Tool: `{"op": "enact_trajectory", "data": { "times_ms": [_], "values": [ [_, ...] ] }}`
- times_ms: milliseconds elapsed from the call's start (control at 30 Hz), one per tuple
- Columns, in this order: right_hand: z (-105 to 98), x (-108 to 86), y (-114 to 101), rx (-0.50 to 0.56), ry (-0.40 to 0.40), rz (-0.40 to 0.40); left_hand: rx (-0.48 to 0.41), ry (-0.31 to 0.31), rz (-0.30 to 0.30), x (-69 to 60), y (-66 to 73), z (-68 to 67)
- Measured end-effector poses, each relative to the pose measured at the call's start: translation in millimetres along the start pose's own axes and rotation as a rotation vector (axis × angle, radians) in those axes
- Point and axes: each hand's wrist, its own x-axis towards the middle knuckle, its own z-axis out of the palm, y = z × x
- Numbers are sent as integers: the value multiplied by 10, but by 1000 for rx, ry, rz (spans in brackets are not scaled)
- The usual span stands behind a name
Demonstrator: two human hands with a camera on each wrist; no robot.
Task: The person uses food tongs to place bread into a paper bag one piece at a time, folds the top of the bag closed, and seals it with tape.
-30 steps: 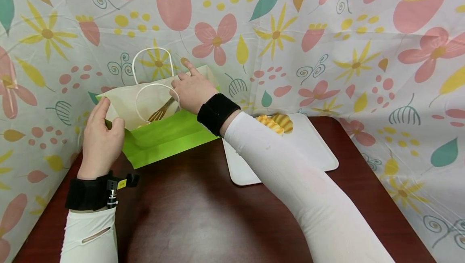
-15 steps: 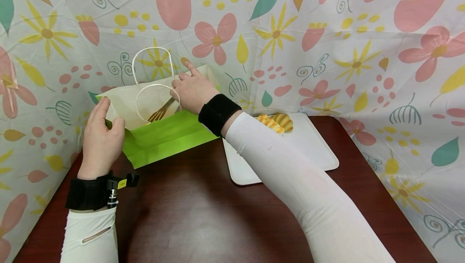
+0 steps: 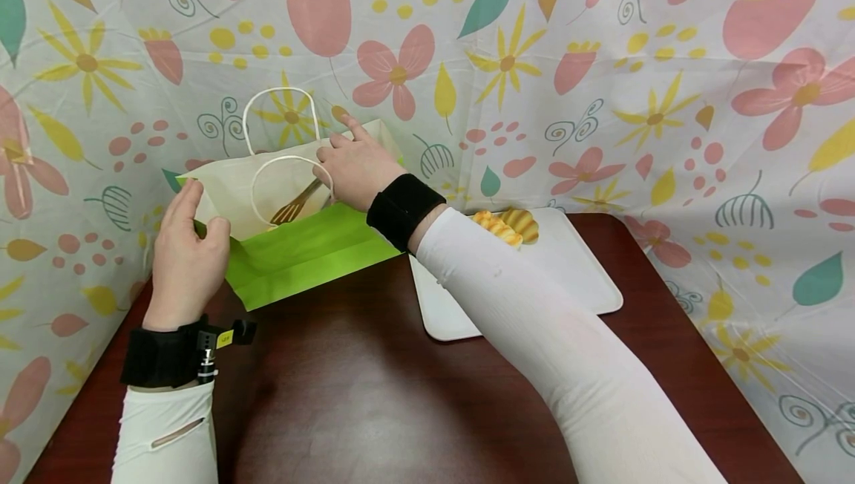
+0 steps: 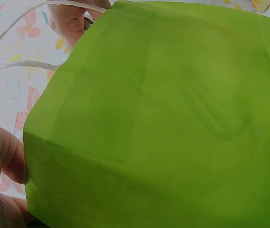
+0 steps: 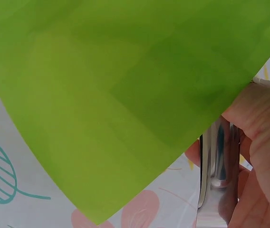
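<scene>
A green paper bag [image 3: 300,261] with a cream inside and white handles leans open-mouthed at the left. My left hand [image 3: 187,261] holds its left edge between thumb and fingers; in the left wrist view the thumb [image 4: 12,159] touches that edge. A slotted, bronze-coloured utensil [image 3: 291,211] lies slanted in the bag's mouth, its upper end running up to my right hand [image 3: 361,168]. In the right wrist view my right hand [image 5: 265,147] grips a shiny metal handle [image 5: 218,175] beside the green paper [image 5: 101,95]. The bag's bottom is hidden.
A white tray [image 3: 574,269] stands to the right of the bag on the dark wooden table [image 3: 320,410], with yellow ridged food-like pieces [image 3: 510,226] near its back edge. My right sleeve crosses over the tray. A flower-printed cloth [image 3: 534,120] hangs behind and around the table.
</scene>
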Motion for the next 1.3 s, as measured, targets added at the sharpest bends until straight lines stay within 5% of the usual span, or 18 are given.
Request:
{"op": "enact_trajectory", "data": {
  "times_ms": [300,833,1300],
  "values": [
    [-6,-75,63,98,21,64,1,-13,-10,-2,-5,-14],
    [-6,-413,358,43,167,129,1,-11,-3,-5,-17,-15],
    [125,-914,734,230,332,213,0,-8,-16,-5,-10,-14]
  ]
}}
